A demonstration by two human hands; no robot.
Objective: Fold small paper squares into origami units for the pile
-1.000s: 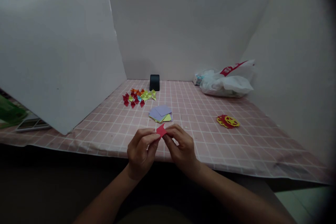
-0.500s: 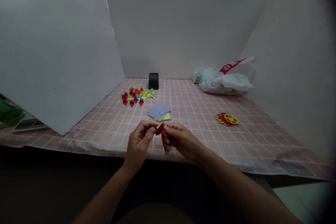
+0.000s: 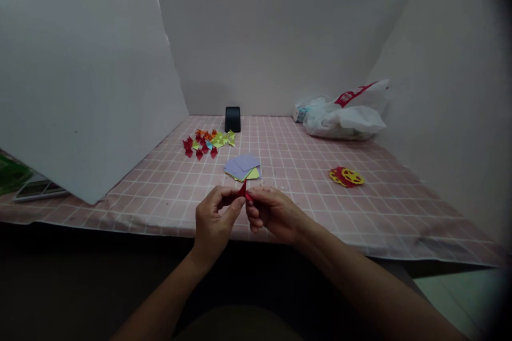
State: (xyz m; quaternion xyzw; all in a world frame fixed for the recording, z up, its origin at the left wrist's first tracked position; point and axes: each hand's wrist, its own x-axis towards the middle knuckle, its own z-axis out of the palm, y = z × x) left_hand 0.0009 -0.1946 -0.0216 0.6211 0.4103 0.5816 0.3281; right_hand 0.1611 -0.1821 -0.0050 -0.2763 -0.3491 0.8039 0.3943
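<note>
A small folded red paper piece (image 3: 243,190) is pinched between both hands above the table's near edge. My left hand (image 3: 216,216) grips its left side between thumb and fingers. My right hand (image 3: 274,212) holds its right side, fingers curled under. The fingertips hide most of its lower part, while a pointed tip sticks up. Just beyond the hands lies a stack of paper squares (image 3: 242,166), lilac on top with yellow and green edges showing. Farther left stand several folded paper figures (image 3: 205,145) in red, orange, yellow and blue.
A black phone-like object (image 3: 232,119) stands at the back. Red and yellow cut-out discs (image 3: 347,177) lie to the right. A white plastic bag (image 3: 340,120) rests at the back right. At left, a white panel (image 3: 88,117) leans over the checked tablecloth (image 3: 296,154).
My left hand has shifted slightly right, closing toward the right hand. The red paper's tip now points more upright. The whole view has tilted a little.
</note>
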